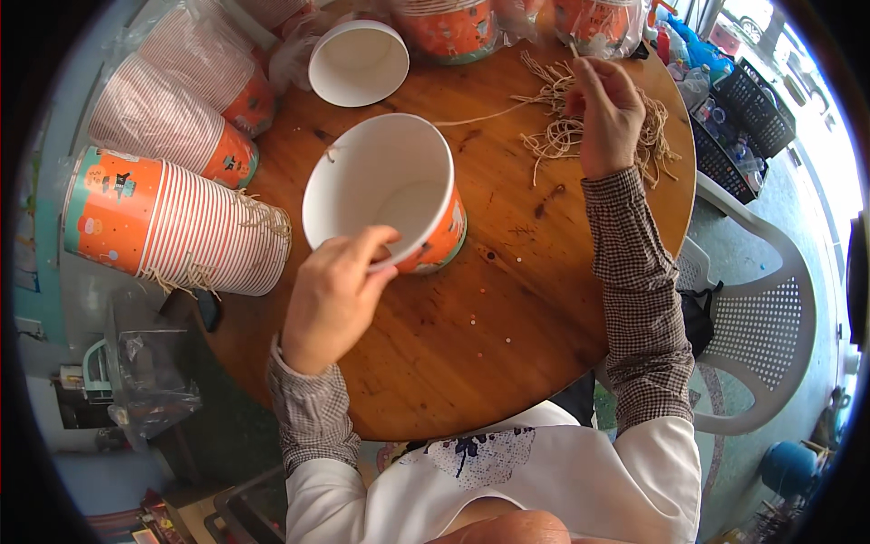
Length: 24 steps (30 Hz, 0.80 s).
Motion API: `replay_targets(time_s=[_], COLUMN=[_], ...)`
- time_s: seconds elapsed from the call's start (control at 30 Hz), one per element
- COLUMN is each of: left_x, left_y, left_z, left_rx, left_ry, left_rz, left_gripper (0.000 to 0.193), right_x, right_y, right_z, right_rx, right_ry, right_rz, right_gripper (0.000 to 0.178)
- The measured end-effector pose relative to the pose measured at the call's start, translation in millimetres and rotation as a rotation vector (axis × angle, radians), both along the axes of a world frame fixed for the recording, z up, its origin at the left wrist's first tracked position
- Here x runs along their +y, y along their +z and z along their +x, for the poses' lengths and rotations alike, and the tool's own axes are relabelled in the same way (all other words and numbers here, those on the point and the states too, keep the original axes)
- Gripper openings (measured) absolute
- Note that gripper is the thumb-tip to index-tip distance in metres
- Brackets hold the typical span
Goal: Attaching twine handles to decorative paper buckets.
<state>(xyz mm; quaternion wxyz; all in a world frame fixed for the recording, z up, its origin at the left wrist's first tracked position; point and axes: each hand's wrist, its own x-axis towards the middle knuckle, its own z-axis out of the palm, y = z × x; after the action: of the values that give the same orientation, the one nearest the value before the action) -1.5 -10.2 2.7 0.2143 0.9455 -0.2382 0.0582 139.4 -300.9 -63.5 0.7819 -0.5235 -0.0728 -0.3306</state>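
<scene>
A paper bucket [370, 172], white inside and orange printed outside, stands tilted on the round wooden table. My left hand [331, 295] grips its near rim, with fingers over the edge and the thumb outside. A thin beige cord [485, 119] runs from the bucket's far right rim toward the cord pile. A short knotted cord end shows on the inner left wall. At the far right my right hand [609, 113] is raised over a loose pile of beige cords [548, 140]. Its thumb and forefinger pinch together, with a cord tip showing above them.
Nested bucket stacks lie at the left, the nearest stack [199, 222] with cords hanging from it. A single white bucket [360, 65] stands at the back, near more plastic-wrapped stacks. Right of the table [507, 363] are a grey plastic chair [761, 308] and black crates [748, 109].
</scene>
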Motion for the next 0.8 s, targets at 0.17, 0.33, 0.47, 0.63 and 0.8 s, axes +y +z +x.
replay_targets(time_s=[0.17, 0.33, 0.47, 0.63, 0.8], left_x=[26, 34, 36, 40, 38], left_y=[3, 0, 2, 6, 6], left_z=[21, 28, 29, 28, 29], left_rx=[0.153, 0.163, 0.116, 0.189, 0.141], left_ry=[0.069, 0.004, -0.007, 0.011, -0.019], left_rz=[-0.696, -0.772, -0.753, -0.784, -0.821], left_gripper=[0.025, 0.031, 0.032, 0.034, 0.032], right_x=[36, 69, 85, 96, 97], right_y=[-4, 1, 6, 11, 7], right_z=[-18, -47, -64, -77, -77], right_rx=[0.128, 0.104, 0.117, 0.112, 0.118], right_ry=[0.218, 0.430, 0.563, 0.618, 0.667], right_rz=[0.016, -0.047, -0.069, -0.065, -0.073], right_gripper=[0.011, 0.010, 0.011, 0.007, 0.007])
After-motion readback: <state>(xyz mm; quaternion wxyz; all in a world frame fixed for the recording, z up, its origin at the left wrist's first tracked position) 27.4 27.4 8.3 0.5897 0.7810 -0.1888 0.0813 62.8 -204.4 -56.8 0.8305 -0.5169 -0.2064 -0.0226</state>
